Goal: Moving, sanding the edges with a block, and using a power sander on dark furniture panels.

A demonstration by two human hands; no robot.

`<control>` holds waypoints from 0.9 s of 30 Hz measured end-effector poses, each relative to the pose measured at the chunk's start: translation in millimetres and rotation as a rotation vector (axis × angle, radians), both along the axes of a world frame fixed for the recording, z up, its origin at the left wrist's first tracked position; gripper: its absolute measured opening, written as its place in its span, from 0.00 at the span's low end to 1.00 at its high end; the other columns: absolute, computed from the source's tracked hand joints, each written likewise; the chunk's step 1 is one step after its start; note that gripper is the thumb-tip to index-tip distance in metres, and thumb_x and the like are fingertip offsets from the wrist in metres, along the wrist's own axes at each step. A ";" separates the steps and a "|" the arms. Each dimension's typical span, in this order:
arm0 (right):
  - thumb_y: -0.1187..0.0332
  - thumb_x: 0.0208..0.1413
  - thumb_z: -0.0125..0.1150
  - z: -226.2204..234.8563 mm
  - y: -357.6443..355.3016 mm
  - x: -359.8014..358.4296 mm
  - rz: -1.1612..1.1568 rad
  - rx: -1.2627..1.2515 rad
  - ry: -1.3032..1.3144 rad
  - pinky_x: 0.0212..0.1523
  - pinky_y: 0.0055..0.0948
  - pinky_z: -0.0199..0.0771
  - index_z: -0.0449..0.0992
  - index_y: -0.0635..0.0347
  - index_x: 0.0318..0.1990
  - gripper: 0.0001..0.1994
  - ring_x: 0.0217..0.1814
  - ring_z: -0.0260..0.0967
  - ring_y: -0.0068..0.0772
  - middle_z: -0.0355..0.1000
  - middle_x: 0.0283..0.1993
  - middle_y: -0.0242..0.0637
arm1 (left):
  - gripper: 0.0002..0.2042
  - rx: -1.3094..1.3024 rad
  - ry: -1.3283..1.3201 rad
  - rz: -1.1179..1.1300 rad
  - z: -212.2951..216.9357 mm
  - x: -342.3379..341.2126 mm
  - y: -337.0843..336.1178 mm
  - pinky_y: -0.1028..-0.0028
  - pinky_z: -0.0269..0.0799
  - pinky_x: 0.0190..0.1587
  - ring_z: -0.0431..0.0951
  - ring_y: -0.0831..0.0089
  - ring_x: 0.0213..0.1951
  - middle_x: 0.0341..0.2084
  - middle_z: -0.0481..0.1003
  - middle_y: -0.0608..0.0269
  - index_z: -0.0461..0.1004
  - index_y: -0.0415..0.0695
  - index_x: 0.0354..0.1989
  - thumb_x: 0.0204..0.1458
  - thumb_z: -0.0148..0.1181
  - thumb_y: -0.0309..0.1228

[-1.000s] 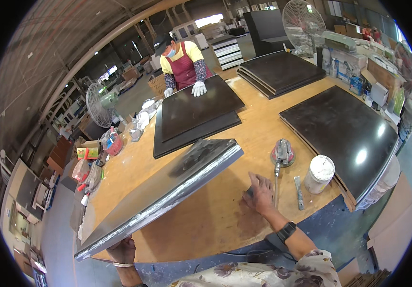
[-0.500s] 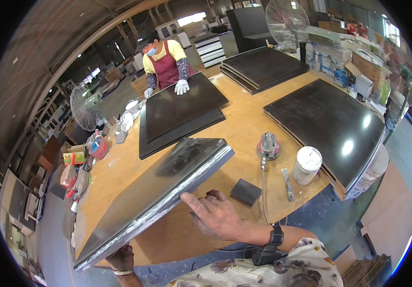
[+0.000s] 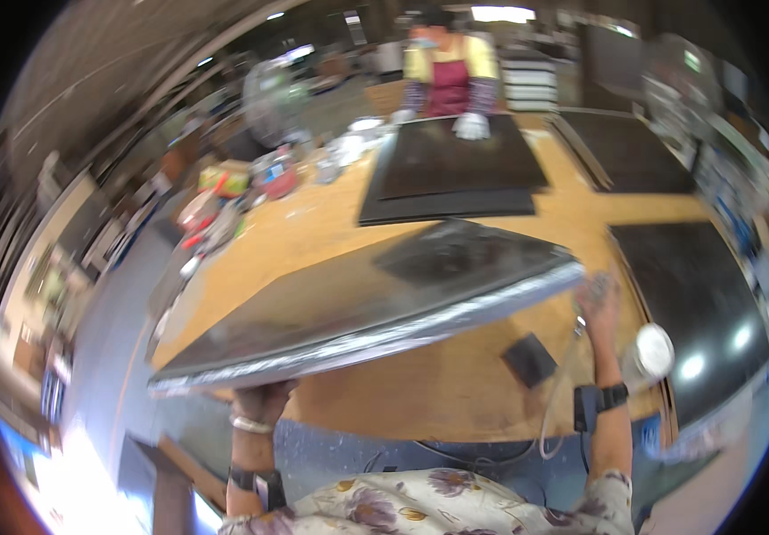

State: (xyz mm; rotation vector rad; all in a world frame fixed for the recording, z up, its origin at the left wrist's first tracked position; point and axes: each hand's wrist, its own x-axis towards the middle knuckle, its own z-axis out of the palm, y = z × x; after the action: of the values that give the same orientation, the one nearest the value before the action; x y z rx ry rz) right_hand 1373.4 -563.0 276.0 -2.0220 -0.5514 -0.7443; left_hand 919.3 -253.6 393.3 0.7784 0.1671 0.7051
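Observation:
A large dark panel (image 3: 340, 299) with a whitish, streaked front edge is held tilted above the wooden table. My left hand (image 3: 264, 401) grips it from below near its left end; the panel hides most of the fingers. Beyond the panel's right end, my right hand (image 3: 600, 299) reaches over the spot where the sander stood, and covers it. Only the sander's hose fitting (image 3: 579, 327) shows beside the hand. Motion smears the right fingers. A dark square block (image 3: 530, 359) lies on the table between my forearms.
Across the wooden table (image 3: 384, 401), a masked co-worker (image 3: 451, 80) rests gloved hands on a dark panel (image 3: 451, 156). More dark panels (image 3: 697, 312) lie at the right, beside a white tub (image 3: 652, 352). Containers and tools (image 3: 277, 174) crowd the table's left side.
My right hand has left the panel's front edge and moved right to the sander. The panel has swung flatter across my view. My view has turned left, and the picture is blurred.

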 end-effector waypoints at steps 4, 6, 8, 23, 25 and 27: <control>0.58 0.48 0.59 -65.2 -18.1 63.5 -0.100 -0.441 0.189 0.60 0.44 0.55 0.55 0.66 0.60 0.35 0.62 0.53 0.55 0.55 0.61 0.55 | 0.17 -0.012 -0.049 -0.028 6.8 20.6 -12.5 0.54 0.72 0.46 0.72 0.58 0.47 0.45 0.71 0.53 0.68 0.39 0.48 0.54 0.49 0.36; 0.50 0.48 0.56 -60.1 1.3 63.4 -0.332 -0.709 0.343 0.62 0.47 0.52 0.53 0.65 0.62 0.38 0.67 0.44 0.53 0.49 0.64 0.54 | 0.16 0.000 -0.110 -0.034 15.0 18.9 -15.5 0.56 0.72 0.48 0.72 0.57 0.46 0.45 0.71 0.52 0.67 0.36 0.48 0.54 0.49 0.32; 0.55 0.50 0.55 -58.0 5.1 60.6 -0.371 -0.853 0.388 0.63 0.47 0.49 0.46 0.56 0.65 0.37 0.68 0.41 0.56 0.50 0.63 0.56 | 0.16 -0.004 -0.137 -0.026 12.3 13.6 -14.6 0.60 0.71 0.50 0.73 0.59 0.46 0.46 0.71 0.51 0.67 0.34 0.48 0.54 0.49 0.30; 0.66 0.48 0.55 -99.0 -78.6 163.8 -0.128 -0.631 0.134 0.55 0.40 0.61 0.56 0.61 0.59 0.29 0.55 0.62 0.58 0.60 0.57 0.54 | 0.35 0.067 0.122 0.120 0.5 20.5 -21.4 0.58 0.63 0.56 0.68 0.63 0.52 0.51 0.68 0.58 0.65 0.42 0.53 0.44 0.54 0.58; 0.66 0.46 0.57 -92.8 -78.1 141.0 0.058 -0.273 0.335 0.56 0.38 0.60 0.57 0.61 0.58 0.29 0.55 0.62 0.56 0.61 0.56 0.54 | 0.26 -0.021 0.009 0.081 11.3 33.6 -15.3 0.62 0.69 0.51 0.71 0.61 0.48 0.47 0.70 0.55 0.66 0.38 0.50 0.50 0.52 0.48; 0.67 0.44 0.61 -40.8 -46.0 68.5 0.164 -0.043 0.385 0.57 0.35 0.58 0.58 0.62 0.57 0.30 0.57 0.60 0.51 0.61 0.55 0.53 | 0.19 -0.077 -0.117 0.021 28.6 24.5 -15.5 0.64 0.75 0.45 0.74 0.60 0.43 0.42 0.72 0.50 0.67 0.34 0.47 0.54 0.51 0.37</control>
State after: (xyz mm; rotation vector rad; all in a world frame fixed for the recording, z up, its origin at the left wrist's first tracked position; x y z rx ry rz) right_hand 1441.9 -609.0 235.2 -2.0618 -0.5006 -0.2363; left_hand 943.8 -269.0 421.9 0.6611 0.0956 0.7574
